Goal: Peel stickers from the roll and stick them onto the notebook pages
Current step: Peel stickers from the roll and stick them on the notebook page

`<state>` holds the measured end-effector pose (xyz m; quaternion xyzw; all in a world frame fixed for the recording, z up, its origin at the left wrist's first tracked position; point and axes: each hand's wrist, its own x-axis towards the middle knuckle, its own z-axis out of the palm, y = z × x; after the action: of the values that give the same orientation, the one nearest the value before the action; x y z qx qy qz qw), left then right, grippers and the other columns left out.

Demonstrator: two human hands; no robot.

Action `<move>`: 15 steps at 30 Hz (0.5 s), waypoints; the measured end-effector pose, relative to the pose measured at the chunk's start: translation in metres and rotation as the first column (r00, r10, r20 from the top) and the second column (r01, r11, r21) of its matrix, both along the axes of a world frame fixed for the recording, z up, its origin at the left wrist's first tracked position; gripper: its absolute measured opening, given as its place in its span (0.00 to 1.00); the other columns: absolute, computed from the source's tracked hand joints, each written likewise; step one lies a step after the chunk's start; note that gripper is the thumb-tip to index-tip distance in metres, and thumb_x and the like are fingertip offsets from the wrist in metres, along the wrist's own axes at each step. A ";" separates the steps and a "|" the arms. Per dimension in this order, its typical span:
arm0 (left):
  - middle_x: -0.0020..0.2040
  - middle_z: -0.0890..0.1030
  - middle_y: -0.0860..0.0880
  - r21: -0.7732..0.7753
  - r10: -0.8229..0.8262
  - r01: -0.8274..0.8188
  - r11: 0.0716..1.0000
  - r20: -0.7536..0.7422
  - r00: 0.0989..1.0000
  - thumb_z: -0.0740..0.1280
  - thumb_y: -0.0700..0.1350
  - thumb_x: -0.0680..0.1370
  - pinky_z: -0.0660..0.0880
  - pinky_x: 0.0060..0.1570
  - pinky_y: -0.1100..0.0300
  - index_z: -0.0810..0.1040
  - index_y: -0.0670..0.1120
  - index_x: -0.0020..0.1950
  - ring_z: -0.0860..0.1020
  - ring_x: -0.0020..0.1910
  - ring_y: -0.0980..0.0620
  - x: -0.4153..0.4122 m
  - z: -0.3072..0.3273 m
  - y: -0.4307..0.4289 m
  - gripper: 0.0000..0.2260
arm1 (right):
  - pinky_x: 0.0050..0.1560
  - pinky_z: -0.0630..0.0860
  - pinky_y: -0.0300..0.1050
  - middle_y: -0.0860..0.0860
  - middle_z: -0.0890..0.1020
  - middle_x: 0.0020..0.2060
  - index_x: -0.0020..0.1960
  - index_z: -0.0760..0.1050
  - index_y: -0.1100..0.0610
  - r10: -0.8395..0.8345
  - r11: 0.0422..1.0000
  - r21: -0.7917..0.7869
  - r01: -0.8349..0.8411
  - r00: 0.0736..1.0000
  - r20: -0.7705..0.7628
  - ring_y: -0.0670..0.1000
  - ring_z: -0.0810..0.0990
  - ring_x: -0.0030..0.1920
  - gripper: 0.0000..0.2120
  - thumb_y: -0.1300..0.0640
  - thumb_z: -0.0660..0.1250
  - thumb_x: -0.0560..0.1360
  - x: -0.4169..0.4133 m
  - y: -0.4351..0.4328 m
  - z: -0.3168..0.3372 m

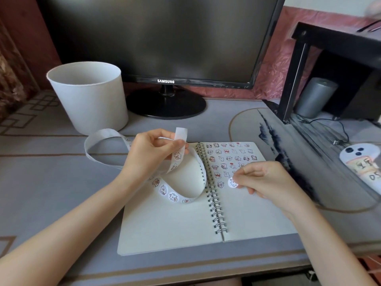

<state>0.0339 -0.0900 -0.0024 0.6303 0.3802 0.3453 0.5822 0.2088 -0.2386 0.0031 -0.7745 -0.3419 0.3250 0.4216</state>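
Head view, looking down: an open notebook (165,223) lies flat on the grey desk (41,182). Its wire spine runs from far to near, slanting a little to the right as it comes closer.

The left hand (152,153) hovers over the left page, thumb and fingers pinched on a long paper sticker strip (171,195). The strip's bare end sticks up above the fingertips. From the pinch it drops, sweeps in a curve across the left page towards the spine, then loops back. Another loop swings out left near a white tub (88,96) and passes behind the hand, so I can't follow how the two loops join.

The right hand (266,182) is over the right page, its thumb and forefinger curled and nipping the edge of one round sticker (232,183). Whether that sticker touches the paper, I can't tell. Rows of small stickers fill the top of this page, and the hand covers the ends of the lower rows. Their drawings are too small to make out.

Behind stands a dark monitor (160,38), its top cut off. A phone (362,162) on the right is clipped by the frame edge.
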 end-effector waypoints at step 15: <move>0.40 0.86 0.50 0.006 -0.005 0.005 1.000 0.000 1.000 0.72 0.43 0.74 0.79 0.47 0.58 0.81 0.46 0.41 0.84 0.42 0.51 -0.001 -0.003 0.000 0.03 | 0.27 0.67 0.28 0.52 0.83 0.31 0.39 0.82 0.61 -0.022 0.999 0.033 0.021 0.999 0.026 0.38 0.70 0.22 0.02 0.66 0.72 0.70 -0.003 0.002 -0.006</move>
<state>0.0333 -0.0897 -0.0051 0.6331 0.3778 0.3451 0.5809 0.2054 -0.2370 -0.0034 -0.7752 -0.3445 0.3044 0.4332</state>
